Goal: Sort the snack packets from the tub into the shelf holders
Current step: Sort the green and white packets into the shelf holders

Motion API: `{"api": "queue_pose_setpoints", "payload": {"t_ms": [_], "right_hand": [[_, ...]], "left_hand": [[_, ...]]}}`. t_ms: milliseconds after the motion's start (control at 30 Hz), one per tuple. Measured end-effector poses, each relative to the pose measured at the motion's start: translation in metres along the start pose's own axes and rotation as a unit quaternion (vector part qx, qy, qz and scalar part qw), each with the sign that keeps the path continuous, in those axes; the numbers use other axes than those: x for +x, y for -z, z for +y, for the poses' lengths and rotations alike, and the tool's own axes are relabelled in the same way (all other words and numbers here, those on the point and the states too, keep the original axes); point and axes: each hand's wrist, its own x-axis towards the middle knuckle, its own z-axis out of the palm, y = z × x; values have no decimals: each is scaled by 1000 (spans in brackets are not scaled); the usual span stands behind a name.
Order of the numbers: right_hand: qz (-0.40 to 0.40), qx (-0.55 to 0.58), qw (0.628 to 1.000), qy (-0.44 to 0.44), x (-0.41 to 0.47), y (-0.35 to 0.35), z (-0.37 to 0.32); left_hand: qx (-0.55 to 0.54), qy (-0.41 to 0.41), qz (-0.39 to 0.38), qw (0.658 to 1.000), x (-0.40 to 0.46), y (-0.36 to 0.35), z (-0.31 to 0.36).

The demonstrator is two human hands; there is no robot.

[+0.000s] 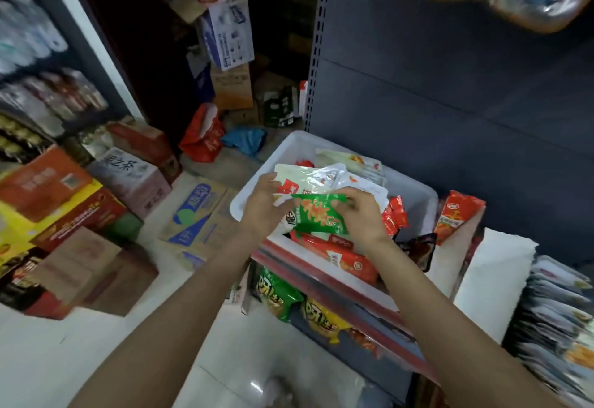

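Observation:
A white tub (414, 192) sits on the shelf edge, holding several snack packets in white, red and green. Over the tub, my left hand (263, 205) grips the left side of a stack of packets, a white packet (308, 176) behind and a green packet (318, 214) in front. My right hand (363, 214) pinches the right edge of the green packet. Red packets (340, 253) lie in the tub under my hands. A white shelf holder (495, 282) stands to the right of the tub, and a red packet (456, 214) stands upright just beside the tub.
A dark metal shelf back panel (450, 86) rises behind the tub. Green and yellow packets (279, 292) hang on the shelf below. Cardboard boxes (96, 202) crowd the floor at left. Stacked packets (559, 317) fill a holder at far right.

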Motion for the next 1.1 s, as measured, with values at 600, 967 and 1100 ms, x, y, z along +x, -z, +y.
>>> {"api": "queue_pose_setpoints", "payload": {"t_ms": [600, 967, 1100], "right_hand": [[174, -45, 983, 37, -53, 177, 69], [282, -109, 953, 14, -105, 282, 126], [267, -113, 957, -15, -111, 299, 149]], "left_hand": [[-103, -176, -92, 975, -32, -113, 151], [13, -263, -128, 956, -80, -218, 237], [67, -306, -126, 941, -89, -245, 248]]}}
